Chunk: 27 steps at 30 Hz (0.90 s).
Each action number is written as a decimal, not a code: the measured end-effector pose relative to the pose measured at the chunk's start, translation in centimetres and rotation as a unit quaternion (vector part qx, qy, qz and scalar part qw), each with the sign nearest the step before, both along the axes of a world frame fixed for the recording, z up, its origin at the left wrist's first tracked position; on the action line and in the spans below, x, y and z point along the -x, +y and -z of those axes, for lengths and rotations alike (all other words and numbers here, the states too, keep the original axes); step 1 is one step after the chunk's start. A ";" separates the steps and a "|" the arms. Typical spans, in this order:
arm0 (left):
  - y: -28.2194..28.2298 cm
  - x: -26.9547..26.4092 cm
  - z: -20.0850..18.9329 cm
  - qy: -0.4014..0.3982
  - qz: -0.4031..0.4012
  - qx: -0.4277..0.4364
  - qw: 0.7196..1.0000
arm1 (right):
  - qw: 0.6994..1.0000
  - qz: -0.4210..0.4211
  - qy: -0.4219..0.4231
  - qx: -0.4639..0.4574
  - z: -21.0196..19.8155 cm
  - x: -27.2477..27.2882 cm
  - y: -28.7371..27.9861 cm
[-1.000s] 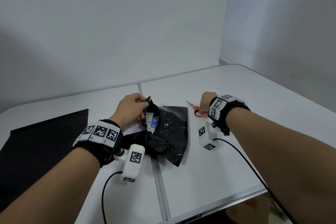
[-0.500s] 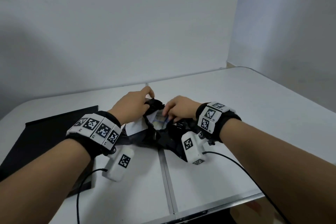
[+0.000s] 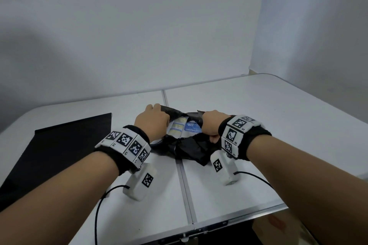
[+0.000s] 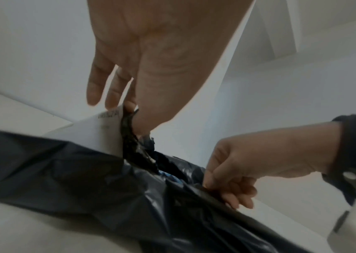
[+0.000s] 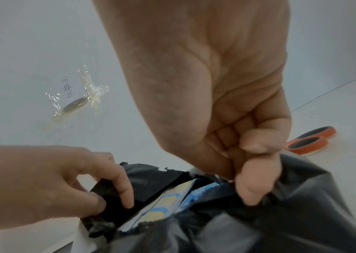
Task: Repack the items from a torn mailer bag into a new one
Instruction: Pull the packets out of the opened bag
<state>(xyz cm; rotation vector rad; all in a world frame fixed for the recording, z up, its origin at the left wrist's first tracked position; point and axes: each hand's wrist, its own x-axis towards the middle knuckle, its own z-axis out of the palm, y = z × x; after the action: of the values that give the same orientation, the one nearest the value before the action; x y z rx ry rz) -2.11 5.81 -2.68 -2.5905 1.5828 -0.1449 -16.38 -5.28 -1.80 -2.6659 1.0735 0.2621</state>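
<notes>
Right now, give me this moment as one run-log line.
left hand: grips torn mailer bag | right hand: grips opposite edge | packets: exposed | new bag: untouched

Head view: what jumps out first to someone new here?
Both hands at table centre: the left hand and right hand each pinch an edge of the torn black mailer bag, holding its tear apart. In the gap lie printed blue and yellow packets. A flat black new mailer lies on the table to the left, and orange-handled scissors lie beyond the bag in the right wrist view.
</notes>
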 end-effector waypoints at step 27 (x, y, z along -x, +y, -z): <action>-1.1 -0.8 1.3 0.128 0.016 -0.044 0.991 | 0.997 0.068 -0.025 -0.007 1.8 -3.0 -2.0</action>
<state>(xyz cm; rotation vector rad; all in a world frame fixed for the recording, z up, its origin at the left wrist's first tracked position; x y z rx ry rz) -1.28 4.74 -3.98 -2.6014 1.6653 0.2588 -13.37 -7.24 -3.57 -2.5595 1.2261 0.1749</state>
